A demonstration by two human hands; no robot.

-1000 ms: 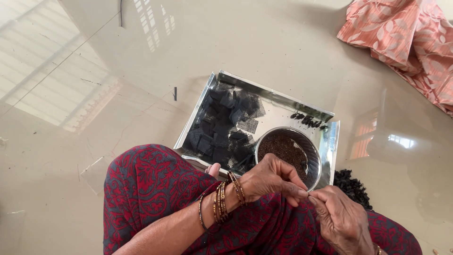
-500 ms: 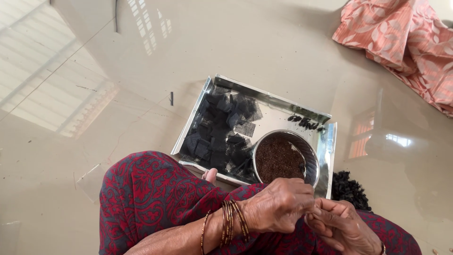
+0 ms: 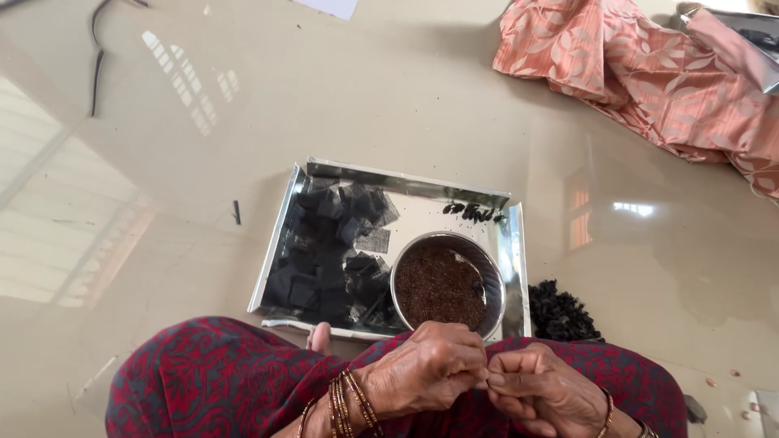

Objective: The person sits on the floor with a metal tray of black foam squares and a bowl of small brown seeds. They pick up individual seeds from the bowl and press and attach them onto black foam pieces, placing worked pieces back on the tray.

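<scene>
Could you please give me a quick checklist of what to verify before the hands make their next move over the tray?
1. Left hand and right hand meet fingertip to fingertip: ok.
2. What they pinch: cannot tell, hidden.
3. Steel bowl of brown granules upright on the tray: ok.
4. Black mesh squares piled within the tray: ok.
5. Dark heap lies off the tray, on the floor: ok.
</scene>
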